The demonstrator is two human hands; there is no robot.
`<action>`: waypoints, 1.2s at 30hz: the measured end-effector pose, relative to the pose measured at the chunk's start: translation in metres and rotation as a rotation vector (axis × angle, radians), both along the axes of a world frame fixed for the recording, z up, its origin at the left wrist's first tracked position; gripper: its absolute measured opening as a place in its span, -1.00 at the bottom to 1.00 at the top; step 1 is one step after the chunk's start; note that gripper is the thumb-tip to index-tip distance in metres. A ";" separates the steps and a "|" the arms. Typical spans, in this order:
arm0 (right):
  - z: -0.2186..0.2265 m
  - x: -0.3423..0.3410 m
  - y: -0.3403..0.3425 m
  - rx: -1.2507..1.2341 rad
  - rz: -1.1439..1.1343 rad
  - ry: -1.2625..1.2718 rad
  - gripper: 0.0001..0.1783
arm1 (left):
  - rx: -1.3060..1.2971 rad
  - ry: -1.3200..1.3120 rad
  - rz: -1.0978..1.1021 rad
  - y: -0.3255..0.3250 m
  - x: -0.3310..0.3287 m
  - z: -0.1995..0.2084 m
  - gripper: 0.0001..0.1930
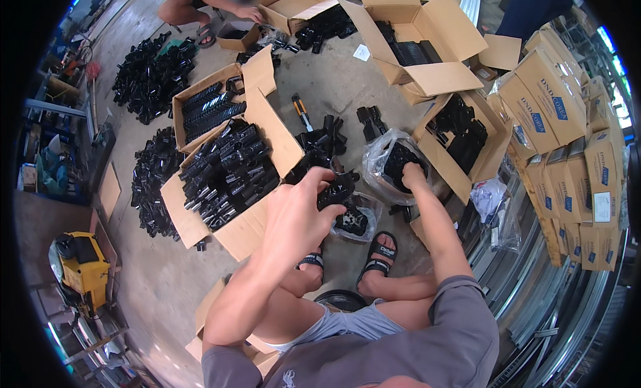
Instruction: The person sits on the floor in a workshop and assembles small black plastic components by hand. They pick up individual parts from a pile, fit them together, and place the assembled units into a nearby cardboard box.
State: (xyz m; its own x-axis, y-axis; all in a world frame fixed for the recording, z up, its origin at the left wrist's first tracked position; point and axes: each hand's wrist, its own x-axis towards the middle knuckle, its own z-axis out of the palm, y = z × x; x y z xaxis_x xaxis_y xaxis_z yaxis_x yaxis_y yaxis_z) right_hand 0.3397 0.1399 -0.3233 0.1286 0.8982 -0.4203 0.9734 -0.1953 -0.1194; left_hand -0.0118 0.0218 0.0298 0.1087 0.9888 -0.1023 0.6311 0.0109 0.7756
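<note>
My left hand (304,204) is raised in front of me, thumb and fingers closed round a black plastic fitting (339,190). My right hand (412,175) reaches down into a clear plastic bag (379,162) of small black parts (398,160); its fingers look curled, and their tips are hidden among the parts. Between my feet and the left hand lies a smaller clear bag (355,221) with black pieces inside. More black fittings (327,136) are heaped just beyond the left hand, and an orange-handled tool (302,112) lies on the floor behind them.
On the left, an open carton (244,238) overflows with black fittings, beside another box (179,114) of neatly rowed ones. Loose piles (155,78) lie farther left. Open cartons (461,178) stand at right, near stacked closed boxes (544,111). Another person's hand (250,14) touches a small box.
</note>
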 end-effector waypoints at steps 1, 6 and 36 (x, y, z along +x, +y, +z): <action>0.014 -0.009 0.000 0.071 0.040 0.089 -0.83 | 0.017 0.034 0.009 -0.001 -0.003 -0.004 -0.54; 0.164 -0.054 -0.014 0.316 0.000 0.815 -0.88 | 0.151 0.164 -0.029 -0.003 -0.010 -0.011 -0.52; 0.337 -0.136 -0.151 1.287 0.896 0.286 -0.84 | 0.341 0.159 -0.177 -0.061 0.028 -0.004 -0.61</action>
